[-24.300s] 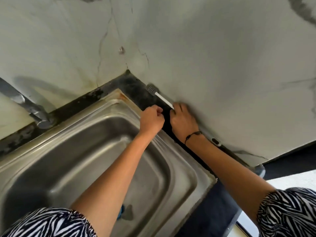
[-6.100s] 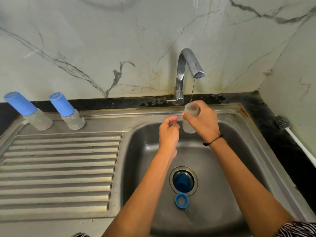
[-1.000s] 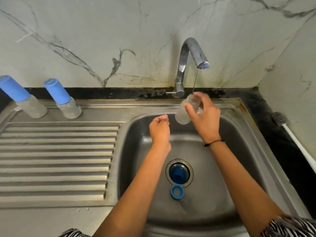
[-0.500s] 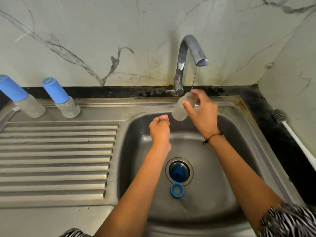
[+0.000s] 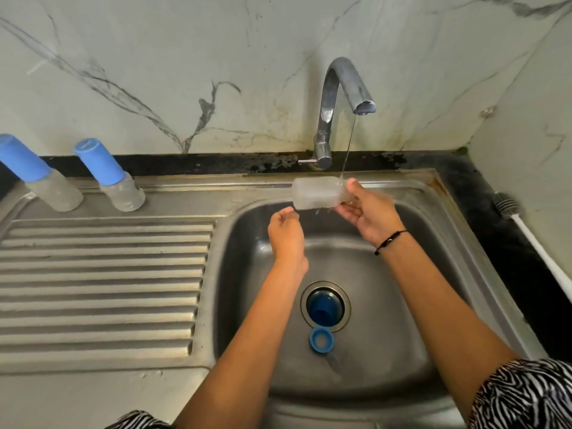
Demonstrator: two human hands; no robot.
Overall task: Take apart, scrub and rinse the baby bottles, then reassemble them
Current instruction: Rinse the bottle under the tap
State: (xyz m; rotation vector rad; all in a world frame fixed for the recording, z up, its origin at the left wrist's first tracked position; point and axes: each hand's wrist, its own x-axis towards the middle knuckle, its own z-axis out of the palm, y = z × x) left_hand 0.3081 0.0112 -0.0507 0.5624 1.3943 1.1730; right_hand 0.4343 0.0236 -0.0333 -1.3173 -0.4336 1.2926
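Rinse step, as judged from the layout: one bottle is apart and under running water, with reassembly not yet done.

The sink (image 5: 458, 243) carries every part. On its ledge at far left stand two assembled bottles (image 5: 123, 187) with blue caps, well apart from the work. The tap (image 5: 340, 88) delivers a thin stream onto the neck end of the bottle body (image 5: 315, 193), which lies on its side above the basin's rear edge.

The right hand (image 5: 368, 212) grips the bottle body at its right end, fingers curled beneath it. The left hand (image 5: 286, 233) hangs just below the bottle's left end, fingers loosely curled, holding nothing.

The bottle body is clear to frosted plastic, short, capless, with droplets falling from it.

A blue cap (image 5: 323, 308) sits in the drain; a blue collar ring (image 5: 321, 339) lies just in front of it.

Next move, by judgement: drain the body, then retrieve the ring and cap from the basin floor. Wet plastic calls for a firm grip.
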